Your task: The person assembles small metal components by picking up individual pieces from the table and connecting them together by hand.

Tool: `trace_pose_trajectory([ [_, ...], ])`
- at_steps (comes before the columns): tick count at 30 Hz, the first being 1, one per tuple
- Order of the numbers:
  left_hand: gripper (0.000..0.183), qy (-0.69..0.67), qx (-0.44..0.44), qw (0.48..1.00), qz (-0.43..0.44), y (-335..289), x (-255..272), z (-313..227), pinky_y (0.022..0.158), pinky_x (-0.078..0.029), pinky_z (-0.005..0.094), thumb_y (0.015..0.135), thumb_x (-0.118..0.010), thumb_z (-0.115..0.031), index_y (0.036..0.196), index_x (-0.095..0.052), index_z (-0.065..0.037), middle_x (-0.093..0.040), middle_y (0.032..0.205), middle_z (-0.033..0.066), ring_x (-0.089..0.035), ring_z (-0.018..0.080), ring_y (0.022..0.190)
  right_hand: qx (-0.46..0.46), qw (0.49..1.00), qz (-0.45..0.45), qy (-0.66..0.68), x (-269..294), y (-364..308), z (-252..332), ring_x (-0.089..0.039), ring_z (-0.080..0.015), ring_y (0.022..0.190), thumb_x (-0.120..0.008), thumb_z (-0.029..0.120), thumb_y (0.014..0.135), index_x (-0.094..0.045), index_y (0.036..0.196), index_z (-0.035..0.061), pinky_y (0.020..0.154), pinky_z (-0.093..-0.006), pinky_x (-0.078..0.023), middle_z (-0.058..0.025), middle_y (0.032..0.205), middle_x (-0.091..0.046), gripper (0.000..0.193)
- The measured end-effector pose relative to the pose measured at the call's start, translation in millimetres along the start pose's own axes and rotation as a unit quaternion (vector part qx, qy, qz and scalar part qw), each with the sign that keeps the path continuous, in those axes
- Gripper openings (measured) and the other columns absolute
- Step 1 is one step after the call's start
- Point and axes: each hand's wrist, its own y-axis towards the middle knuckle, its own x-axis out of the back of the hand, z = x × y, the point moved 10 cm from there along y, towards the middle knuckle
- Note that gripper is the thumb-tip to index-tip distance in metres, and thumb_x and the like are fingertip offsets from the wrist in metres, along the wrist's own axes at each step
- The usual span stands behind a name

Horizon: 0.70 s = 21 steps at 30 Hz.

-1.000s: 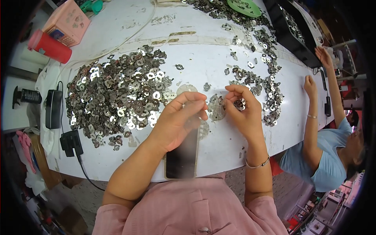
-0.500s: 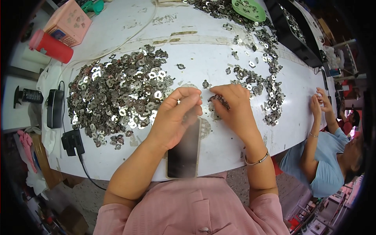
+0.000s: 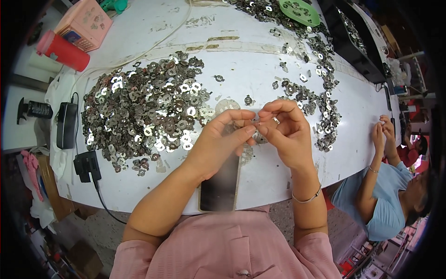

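Note:
My left hand [image 3: 225, 139] and my right hand [image 3: 288, 132] meet fingertip to fingertip over the table, both in a pinch. Between the right hand's fingers a small shiny metal piece [image 3: 276, 120] shows in part. Whatever the left fingertips grip is too small to make out. Under my left wrist lies a dark phone [image 3: 217, 188] with a pale edge, partly covered. A broad pile of small flat metal pieces [image 3: 144, 102] spreads left of my hands. One loose metal piece [image 3: 249, 100] sits just beyond the fingertips.
More metal pieces [image 3: 325, 111] trail along the right, up to a green tray [image 3: 299, 13] and a black bin [image 3: 355, 42]. Black adapters [image 3: 87, 166], a red bottle [image 3: 65, 51] and a pink box [image 3: 84, 25] stand left. A co-worker [image 3: 376, 195] sits at the right.
My right hand has turned and moved in, so its fingertips now meet the left ones. The dark metal pieces seen under its fingers before no longer show there.

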Motion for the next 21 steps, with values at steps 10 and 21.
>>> trace_pose_trajectory([
  [10,0.021,0.016,-0.040,0.999,0.002,-0.3,1.1,-5.2,0.057,-0.041,0.0191,0.089,-0.063,-0.010,0.108,-0.059,-0.002,-0.057,0.085,0.0013,-0.053,0.0074,0.070,0.092,0.993,-0.038,-0.068,-10.1,-8.5,22.0,-0.062,-0.0157,0.090,-0.062,-0.010,0.082,-0.054,0.107,-0.0022,0.083,-0.0273,-0.053,-0.0112,0.108,-0.056,0.028],
  [21,0.016,-0.198,0.055,0.979,-0.020,0.3,11.2,7.4,0.070,-0.042,0.0230,0.093,-0.056,-0.018,0.105,-0.058,-0.008,-0.057,0.093,0.0020,-0.053,0.0103,0.083,-0.027,0.994,-0.048,-0.095,9.2,6.5,-7.4,-0.059,-0.0110,0.086,-0.058,0.005,0.091,-0.058,0.110,0.0014,0.074,-0.0244,-0.049,-0.0051,0.097,-0.063,0.020],
])
